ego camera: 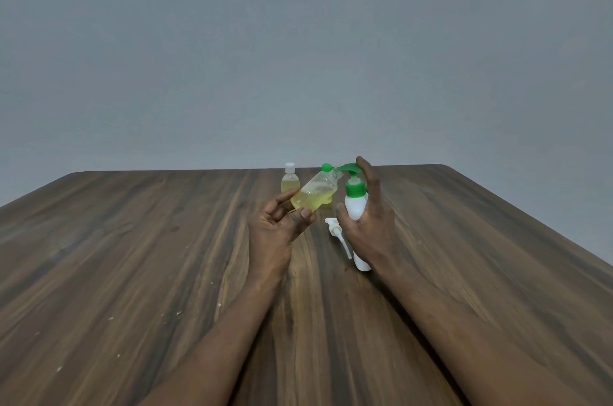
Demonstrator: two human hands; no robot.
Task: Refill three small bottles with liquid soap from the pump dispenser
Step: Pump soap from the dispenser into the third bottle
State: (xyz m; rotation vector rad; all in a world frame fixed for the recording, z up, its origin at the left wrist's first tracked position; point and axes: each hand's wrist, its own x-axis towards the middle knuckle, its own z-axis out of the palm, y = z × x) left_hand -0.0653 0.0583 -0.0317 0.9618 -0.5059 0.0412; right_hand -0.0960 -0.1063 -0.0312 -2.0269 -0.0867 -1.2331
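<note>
— which one are you filling?
— the small bottle [314, 195], cap off, partly full of yellow liquid. i hold it tilted above the desk [132, 256], its open neck right at the spout of the pump dispenser [355, 206]. i cannot tell whether neck and spout touch.
— what's hard to see?
— the green-capped bottle [326, 167] stands behind the one i hold; only its cap and a bit of yellow at its foot show. my palm covers most of the dispenser's white body. a white pump piece [335, 229] with a thin tube lies on the desk just beside my right hand, and a white end [363, 265] sticks out under my wrist; whether it belongs to that piece i cannot tell.
— and your hands?
— my left hand [275, 230] is palm up, thumb and fingers pinching the small bottle at its bottom end. my right hand [368, 226] wraps the dispenser, thumb at the front, index finger [366, 170] stretched up onto the green pump head [348, 168].
— anything else?
— the white-capped bottle [290, 181] stands upright further back on the left, with yellow liquid inside. both forearms reach in from the bottom edge. behind the desk is a plain grey wall [298, 40].
</note>
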